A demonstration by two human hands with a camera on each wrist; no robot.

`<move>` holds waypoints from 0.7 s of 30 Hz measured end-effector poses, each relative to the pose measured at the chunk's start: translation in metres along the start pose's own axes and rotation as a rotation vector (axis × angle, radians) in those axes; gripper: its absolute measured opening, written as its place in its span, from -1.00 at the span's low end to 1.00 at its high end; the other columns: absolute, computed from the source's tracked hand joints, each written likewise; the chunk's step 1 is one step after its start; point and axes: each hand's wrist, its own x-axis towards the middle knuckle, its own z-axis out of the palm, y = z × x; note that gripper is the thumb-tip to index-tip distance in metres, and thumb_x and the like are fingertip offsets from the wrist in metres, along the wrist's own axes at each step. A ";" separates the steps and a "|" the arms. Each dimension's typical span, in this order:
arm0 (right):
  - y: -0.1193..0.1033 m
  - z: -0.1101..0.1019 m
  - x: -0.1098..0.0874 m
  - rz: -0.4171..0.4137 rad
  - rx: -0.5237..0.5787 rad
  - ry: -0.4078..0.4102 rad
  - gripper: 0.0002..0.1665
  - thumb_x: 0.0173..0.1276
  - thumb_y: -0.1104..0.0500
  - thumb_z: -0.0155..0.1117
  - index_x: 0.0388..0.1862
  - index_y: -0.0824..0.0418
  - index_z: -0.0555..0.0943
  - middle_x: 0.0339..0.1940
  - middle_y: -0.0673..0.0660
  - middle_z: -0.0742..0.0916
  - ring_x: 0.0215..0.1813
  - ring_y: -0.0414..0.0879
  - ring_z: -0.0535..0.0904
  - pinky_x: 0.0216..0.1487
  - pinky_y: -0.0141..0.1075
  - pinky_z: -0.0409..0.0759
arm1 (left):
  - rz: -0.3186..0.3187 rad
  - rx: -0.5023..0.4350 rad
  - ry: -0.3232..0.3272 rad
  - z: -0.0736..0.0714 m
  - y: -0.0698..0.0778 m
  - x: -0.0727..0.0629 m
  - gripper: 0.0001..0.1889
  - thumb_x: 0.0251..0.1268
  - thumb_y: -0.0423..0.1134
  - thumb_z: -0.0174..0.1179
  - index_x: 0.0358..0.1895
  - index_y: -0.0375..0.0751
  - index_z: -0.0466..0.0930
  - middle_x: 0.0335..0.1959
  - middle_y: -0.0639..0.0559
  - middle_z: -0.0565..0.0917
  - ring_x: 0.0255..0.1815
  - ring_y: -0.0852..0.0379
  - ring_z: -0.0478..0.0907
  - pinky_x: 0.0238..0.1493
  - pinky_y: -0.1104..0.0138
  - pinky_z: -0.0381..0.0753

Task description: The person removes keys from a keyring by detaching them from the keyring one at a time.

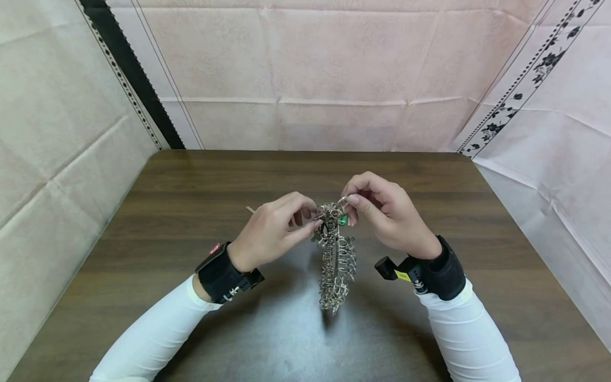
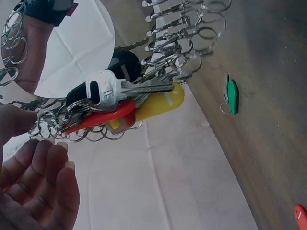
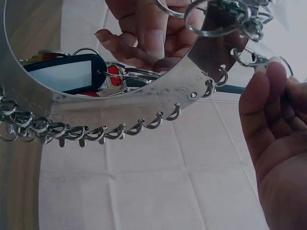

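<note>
A large flat metal key hoop (image 3: 184, 93) hangs upright above the table, its rim lined with small clips and split rings. My left hand (image 1: 274, 231) is at its upper left, thumb and fingers pinching small rings (image 2: 47, 125) of a key bunch. In the left wrist view, this bunch holds a silver key (image 2: 108, 91) and red (image 2: 103, 117) and yellow (image 2: 160, 101) key tags. A dark blue tag (image 3: 67, 74) shows through the hoop. My right hand (image 1: 389, 212) pinches a small ring with a clip (image 3: 256, 60) at the hoop's upper right. A green tag (image 1: 343, 219) shows beside its fingers.
The brown wooden table (image 1: 205, 183) stretches beneath both hands. In the left wrist view a key with a green tag (image 2: 232, 97) and a red tag (image 2: 301, 218) lie on it. Pale cloth (image 1: 334, 63) hangs behind the table and at both sides.
</note>
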 end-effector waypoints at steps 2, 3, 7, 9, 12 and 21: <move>-0.001 0.000 0.000 0.000 0.000 -0.009 -0.93 0.52 0.43 0.06 -0.18 0.49 0.46 -0.37 0.12 0.57 -0.42 -0.20 0.54 -0.39 -0.39 0.58 | -0.008 0.000 0.007 0.001 0.000 0.000 -0.82 0.29 -0.30 0.37 -0.13 -0.21 0.59 -0.30 0.06 0.64 -0.40 0.27 0.55 -0.38 0.44 0.60; -0.001 0.000 0.000 0.000 0.003 -0.012 -0.94 0.51 0.45 0.06 -0.18 0.49 0.46 -0.37 0.12 0.57 -0.42 -0.20 0.54 -0.39 -0.39 0.58 | -0.010 -0.003 0.009 0.001 0.000 0.000 -0.82 0.29 -0.29 0.38 -0.13 -0.21 0.60 -0.30 0.06 0.64 -0.41 0.28 0.54 -0.39 0.43 0.60; 0.000 0.000 0.000 0.003 0.017 -0.020 -0.94 0.51 0.45 0.06 -0.17 0.49 0.46 -0.38 0.14 0.57 -0.43 -0.19 0.53 -0.38 -0.39 0.58 | -0.010 -0.002 0.013 0.002 0.001 0.000 -0.83 0.30 -0.30 0.37 -0.14 -0.22 0.61 -0.30 0.06 0.65 -0.42 0.29 0.53 -0.41 0.42 0.60; 0.001 0.001 0.000 0.004 0.028 -0.027 -0.93 0.51 0.44 0.06 -0.17 0.49 0.47 -0.38 0.15 0.57 -0.43 -0.19 0.53 -0.38 -0.39 0.57 | -0.011 0.003 0.008 0.002 0.002 0.000 -0.85 0.31 -0.30 0.36 -0.14 -0.20 0.61 -0.32 0.08 0.64 -0.42 0.30 0.52 -0.42 0.43 0.58; 0.001 0.001 0.000 0.002 0.032 -0.042 -0.93 0.52 0.43 0.06 -0.17 0.47 0.48 -0.38 0.15 0.57 -0.43 -0.19 0.53 -0.39 -0.39 0.56 | -0.010 0.030 -0.001 0.002 0.003 -0.001 -0.90 0.35 -0.29 0.33 -0.16 -0.16 0.61 -0.35 0.11 0.63 -0.41 0.31 0.51 -0.41 0.49 0.53; 0.001 0.001 0.000 -0.014 0.025 -0.059 -0.94 0.50 0.46 0.05 -0.16 0.45 0.49 -0.36 0.16 0.59 -0.43 -0.19 0.53 -0.40 -0.40 0.55 | 0.043 0.029 0.017 -0.001 0.004 -0.001 -0.85 0.25 -0.42 0.26 -0.16 -0.20 0.57 -0.18 0.04 0.60 -0.30 0.25 0.56 -0.35 0.48 0.57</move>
